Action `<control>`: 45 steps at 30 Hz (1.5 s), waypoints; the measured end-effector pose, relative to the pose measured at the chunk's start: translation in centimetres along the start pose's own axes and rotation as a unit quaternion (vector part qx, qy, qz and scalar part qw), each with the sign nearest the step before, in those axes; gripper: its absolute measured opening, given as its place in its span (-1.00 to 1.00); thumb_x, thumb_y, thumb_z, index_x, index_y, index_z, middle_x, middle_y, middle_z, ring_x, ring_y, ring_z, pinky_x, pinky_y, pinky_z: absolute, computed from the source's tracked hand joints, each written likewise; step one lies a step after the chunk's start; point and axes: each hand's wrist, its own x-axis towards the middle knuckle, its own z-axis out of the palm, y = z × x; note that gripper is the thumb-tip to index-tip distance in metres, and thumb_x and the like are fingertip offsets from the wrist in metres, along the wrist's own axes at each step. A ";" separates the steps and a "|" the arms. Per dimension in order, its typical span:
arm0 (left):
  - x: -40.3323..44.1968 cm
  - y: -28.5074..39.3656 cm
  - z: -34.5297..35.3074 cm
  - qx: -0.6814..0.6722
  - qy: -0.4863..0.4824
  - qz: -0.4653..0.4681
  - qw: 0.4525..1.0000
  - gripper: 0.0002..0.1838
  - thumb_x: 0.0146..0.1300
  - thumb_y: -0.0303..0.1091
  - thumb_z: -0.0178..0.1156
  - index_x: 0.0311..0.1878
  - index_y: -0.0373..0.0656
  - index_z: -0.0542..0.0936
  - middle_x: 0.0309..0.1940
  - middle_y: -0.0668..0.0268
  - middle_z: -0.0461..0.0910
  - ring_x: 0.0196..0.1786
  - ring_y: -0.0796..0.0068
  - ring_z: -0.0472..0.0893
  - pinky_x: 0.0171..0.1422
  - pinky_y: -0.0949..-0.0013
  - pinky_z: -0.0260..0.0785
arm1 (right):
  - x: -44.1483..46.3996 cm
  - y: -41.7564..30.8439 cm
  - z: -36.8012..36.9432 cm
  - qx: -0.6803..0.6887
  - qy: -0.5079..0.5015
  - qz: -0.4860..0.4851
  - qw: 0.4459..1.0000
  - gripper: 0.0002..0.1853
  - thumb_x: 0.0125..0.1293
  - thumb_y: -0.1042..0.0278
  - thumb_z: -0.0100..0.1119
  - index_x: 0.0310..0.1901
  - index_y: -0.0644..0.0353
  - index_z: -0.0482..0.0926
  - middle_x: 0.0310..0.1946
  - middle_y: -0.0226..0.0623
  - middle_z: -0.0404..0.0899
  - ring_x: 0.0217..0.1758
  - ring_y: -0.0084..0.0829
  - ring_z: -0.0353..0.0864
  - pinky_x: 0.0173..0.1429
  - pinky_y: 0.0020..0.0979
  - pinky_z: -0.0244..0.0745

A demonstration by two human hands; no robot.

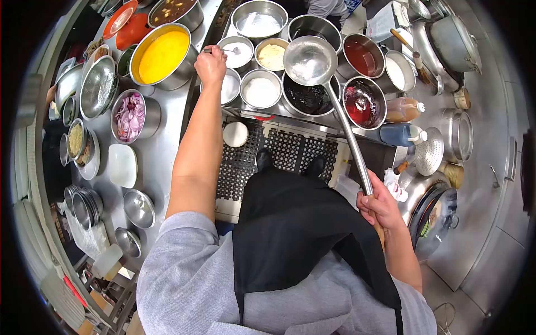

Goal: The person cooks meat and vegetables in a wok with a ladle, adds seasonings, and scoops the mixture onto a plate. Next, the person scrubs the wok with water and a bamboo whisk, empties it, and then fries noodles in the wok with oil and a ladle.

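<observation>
The fingers of my left hand are pinched on a small spoon, its tip in the pot of white grains. My right hand is wrapped around the grip of the long ladle, whose bowl is over the cluster of metal pots in front of me. At this steep angle I can't tell whether that bowl hangs free or leans on a rim.

What worries me is the ladle: I hold it far from its heavy end, so a slack wrist could let the bowl dip into the pot of dark liquid or knock the pale yellow paste. A sideways swing might drive the shaft against the pot of red syrup. On the other side, a loaded spoon tipped too soon would scatter grains into the neighbouring pot of white powder. My left knuckles sit close to the pot of yellow liquid; a careless pull back could jostle it.
</observation>
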 end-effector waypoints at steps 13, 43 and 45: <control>-2.2 -0.9 -2.2 -0.270 0.079 -0.075 0.957 -0.70 0.47 -0.43 -0.03 -0.16 -0.54 0.58 -0.39 -0.03 0.68 -0.39 0.28 0.74 -0.27 0.33 0.68 | 0.2 -0.4 -0.3 -0.026 0.011 -0.019 0.999 -0.16 0.28 0.50 0.11 0.57 -0.01 0.00 -0.55 -0.36 0.36 -0.71 -0.61 0.27 -0.62 -0.59 0.25; -1.9 1.8 7.6 -0.147 -0.076 -0.075 0.983 -0.69 0.40 -0.40 0.07 -0.24 -0.54 0.64 -0.40 0.02 0.73 -0.41 0.33 0.75 -0.32 0.37 0.66 | -2.8 1.0 0.6 0.068 0.051 -0.089 0.992 -0.04 0.28 0.44 0.17 0.62 -0.03 -0.16 -0.54 -0.32 0.35 -0.69 -0.64 0.15 -0.65 -0.61 0.21; -1.8 1.7 7.1 -0.176 -0.084 -0.097 0.976 -0.67 0.46 -0.40 0.03 -0.14 -0.58 0.61 -0.34 -0.03 0.72 -0.36 0.27 0.76 -0.27 0.36 0.67 | -2.6 0.9 0.7 0.064 0.044 -0.089 0.993 -0.04 0.28 0.43 0.18 0.62 -0.03 -0.16 -0.54 -0.33 0.35 -0.68 -0.64 0.15 -0.64 -0.60 0.21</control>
